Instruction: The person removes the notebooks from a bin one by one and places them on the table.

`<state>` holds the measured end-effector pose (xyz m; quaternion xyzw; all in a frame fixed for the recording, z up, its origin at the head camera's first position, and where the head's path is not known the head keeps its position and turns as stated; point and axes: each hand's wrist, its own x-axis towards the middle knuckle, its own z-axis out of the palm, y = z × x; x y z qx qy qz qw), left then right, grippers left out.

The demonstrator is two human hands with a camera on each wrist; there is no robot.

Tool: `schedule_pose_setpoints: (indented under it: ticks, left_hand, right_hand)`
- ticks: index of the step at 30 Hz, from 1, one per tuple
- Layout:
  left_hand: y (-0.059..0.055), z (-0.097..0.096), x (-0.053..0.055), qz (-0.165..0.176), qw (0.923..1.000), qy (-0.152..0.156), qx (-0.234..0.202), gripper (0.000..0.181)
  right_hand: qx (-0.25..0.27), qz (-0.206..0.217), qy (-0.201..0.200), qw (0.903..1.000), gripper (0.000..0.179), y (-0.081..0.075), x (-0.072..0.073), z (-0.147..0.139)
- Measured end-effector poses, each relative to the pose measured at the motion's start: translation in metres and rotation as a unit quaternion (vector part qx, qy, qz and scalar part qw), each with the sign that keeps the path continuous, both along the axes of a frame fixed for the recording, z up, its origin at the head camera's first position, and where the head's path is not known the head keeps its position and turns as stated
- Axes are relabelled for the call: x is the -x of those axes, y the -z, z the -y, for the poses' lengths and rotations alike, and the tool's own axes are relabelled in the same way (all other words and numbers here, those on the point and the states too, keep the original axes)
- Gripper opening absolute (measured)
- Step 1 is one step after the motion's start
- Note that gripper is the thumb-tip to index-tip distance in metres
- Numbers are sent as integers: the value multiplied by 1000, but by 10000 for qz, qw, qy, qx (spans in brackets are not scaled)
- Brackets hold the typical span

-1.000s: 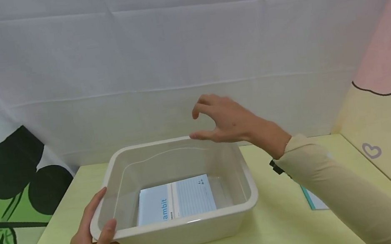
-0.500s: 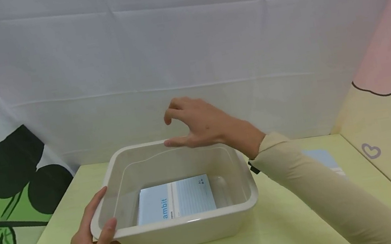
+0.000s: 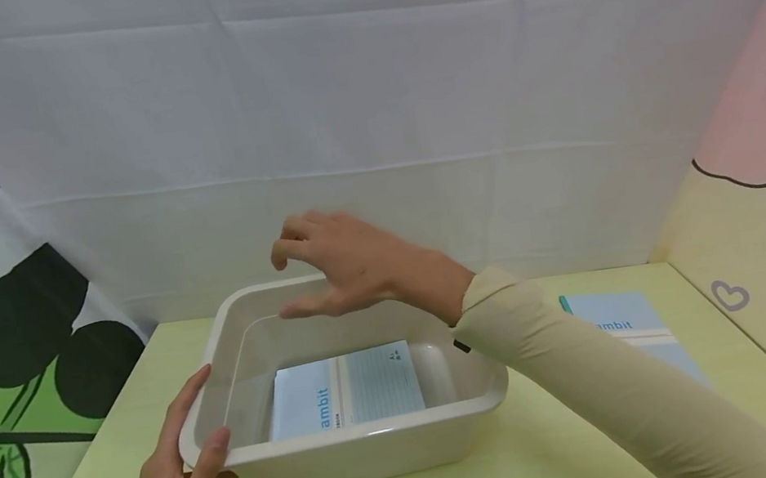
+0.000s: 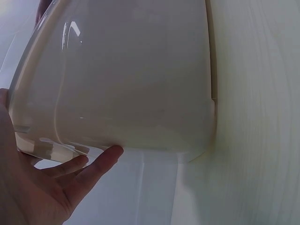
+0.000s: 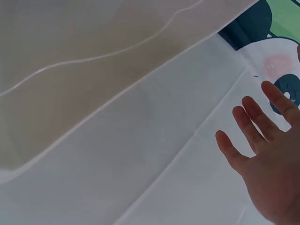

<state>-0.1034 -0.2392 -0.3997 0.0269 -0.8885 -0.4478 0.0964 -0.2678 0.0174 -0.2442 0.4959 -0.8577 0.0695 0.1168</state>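
Note:
A cream plastic basin [image 3: 356,454] stands on the table in the head view. A light blue notebook [image 3: 346,389] lies flat inside it, possibly on top of others; I cannot tell. My left hand [image 3: 173,473] grips the basin's near left corner, thumb over the rim and fingers outside and beneath it; in the left wrist view the fingers of the left hand [image 4: 61,187] lie against the outer wall. Above the basin's far rim hovers my right hand [image 3: 350,264], holding nothing, its fingers loosely bent and spread apart from the thumb. The right wrist view shows this right hand [image 5: 272,164] beside the rim.
Another blue notebook [image 3: 624,310] with a teal spine lies on the pale yellow table [image 3: 555,444], right of the basin and partly behind my right sleeve. White cloth [image 3: 361,93] hangs behind the table; printed panels stand at both sides.
My right hand has moved left across the basin's far side, uncovering more of the notebook on the table. The left hand and the basin have stayed in place.

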Motion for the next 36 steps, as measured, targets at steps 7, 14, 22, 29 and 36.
schedule_pose_setpoints:
  ticks: [7,14,22,29,36]
  left_hand:
    - [0,0,-1,102,9999,-21,-20,67]
    - [0,-1,-2,-50,10000,-10,-82,66]
    - [-1,2,-2,55,10000,-35,-58,66]
    - [0,2,-2,118,9999,5,-92,66]
    - [-1,2,-3,149,9999,19,-82,65]
  right_hand:
    - [-438,46,-200,9988,56,18,0,15]
    - [-1177,217,-414,9919,60,42,-4,28]
    - [-1663,246,-653,9836,59,62,-6,46]
    - [-2196,6,-740,9728,61,75,-7,61]
    - [-2506,23,-771,9650,61,88,-6,71]
